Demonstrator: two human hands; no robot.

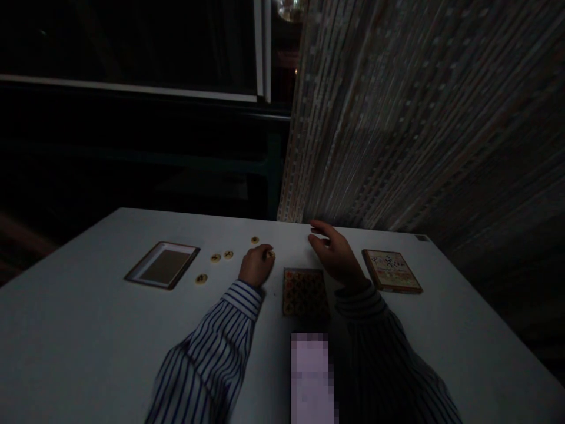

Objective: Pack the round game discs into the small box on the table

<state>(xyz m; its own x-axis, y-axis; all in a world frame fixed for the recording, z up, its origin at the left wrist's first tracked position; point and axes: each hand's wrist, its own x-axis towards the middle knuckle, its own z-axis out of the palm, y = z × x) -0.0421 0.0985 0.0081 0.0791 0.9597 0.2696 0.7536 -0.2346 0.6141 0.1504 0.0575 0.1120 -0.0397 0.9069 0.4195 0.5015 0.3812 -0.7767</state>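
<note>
My left hand point(256, 265) is closed in a pinch on a round Chinese chess piece point(271, 255), just above or on the white table. To its left lie loose pieces of the same kind: one piece point(255, 239) at the back, two side by side, and another piece point(201, 279) nearer me. My right hand point(334, 253) hovers at the right with thumb and fingers apart, holding nothing. Between my forearms sits a square box point(305, 292) packed with rows of round pieces, dim in shadow.
A shallow tray-like lid point(145, 266) lies on the left of the table point(79, 318). On the right is a flat printed box point(392, 271). A phone point(312, 377) with a blurred screen is at the near edge. Behind the table hangs a string curtain point(375, 118).
</note>
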